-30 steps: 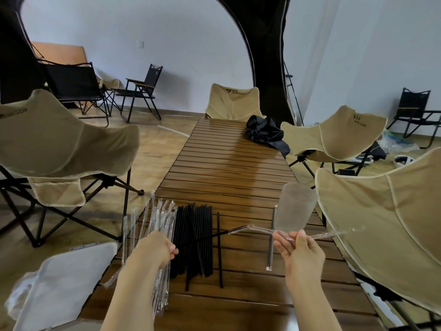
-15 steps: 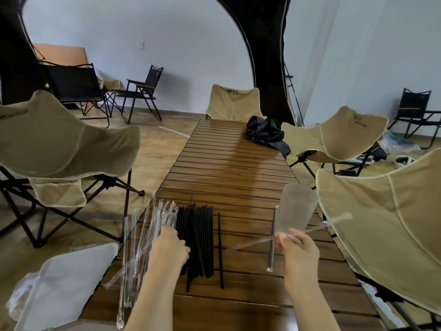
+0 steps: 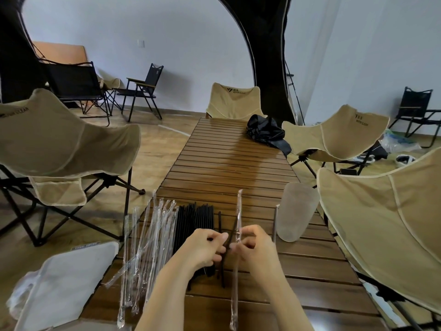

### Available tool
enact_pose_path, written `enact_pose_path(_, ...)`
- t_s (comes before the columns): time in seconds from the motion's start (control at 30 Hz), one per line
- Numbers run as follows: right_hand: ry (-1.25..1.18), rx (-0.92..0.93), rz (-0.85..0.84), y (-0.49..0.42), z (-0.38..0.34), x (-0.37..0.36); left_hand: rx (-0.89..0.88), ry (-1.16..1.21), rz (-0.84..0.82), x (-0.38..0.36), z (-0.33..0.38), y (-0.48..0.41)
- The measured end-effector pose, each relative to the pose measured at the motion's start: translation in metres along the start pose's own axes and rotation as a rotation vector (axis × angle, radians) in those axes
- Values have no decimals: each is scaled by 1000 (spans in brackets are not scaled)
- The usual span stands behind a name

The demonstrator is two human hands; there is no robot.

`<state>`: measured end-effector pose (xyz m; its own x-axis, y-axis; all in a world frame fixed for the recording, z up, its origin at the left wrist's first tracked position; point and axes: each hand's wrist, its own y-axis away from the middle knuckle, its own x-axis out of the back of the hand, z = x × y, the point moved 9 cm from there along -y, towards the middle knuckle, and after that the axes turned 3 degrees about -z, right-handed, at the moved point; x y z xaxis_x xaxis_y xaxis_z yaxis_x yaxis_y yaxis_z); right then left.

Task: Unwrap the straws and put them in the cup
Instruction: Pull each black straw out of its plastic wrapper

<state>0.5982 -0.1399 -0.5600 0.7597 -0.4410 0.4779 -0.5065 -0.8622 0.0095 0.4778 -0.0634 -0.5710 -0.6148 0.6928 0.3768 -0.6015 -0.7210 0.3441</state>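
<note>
Straws (image 3: 194, 225) lay bare and black mid-table, wrapped ones (image 3: 152, 235) left of them; the cup (image 3: 296, 211) at right looked empty. Both hands, left (image 3: 205, 247) and right (image 3: 255, 249), gripped one wrapped straw (image 3: 236, 266).

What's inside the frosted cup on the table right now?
The frosted cup appears empty: no straws show through its cloudy wall or above its rim. Its bottom cannot be seen clearly. One wrapped straw stands just outside it.

Beige camp chairs (image 3: 59, 144) flank my slatted wooden table (image 3: 229, 168); a crumpled black bag (image 3: 266, 131) sits at its far right edge, black folding chairs (image 3: 140, 88) upper left.
</note>
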Motion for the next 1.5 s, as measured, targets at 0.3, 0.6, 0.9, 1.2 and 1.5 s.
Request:
enact_pose_path(0.3,95,151,-79,-2,-15,-50,1,106,383,41,-12,2)
enact_pose_path(0.6,577,-115,105,-3,31,2,-6,-87,860,116,-30,37)
enact_pose_path(0.9,722,-229,50,-2,54,4,258,-425,458,99,-76,5)
enact_pose_path(1.2,680,1,-149,-3,31,-36,175,-372,348,83,-66,-10)
enact_pose_path(1.5,594,49,-47,-6,24,-24,93,-436,358,66,-44,-9)
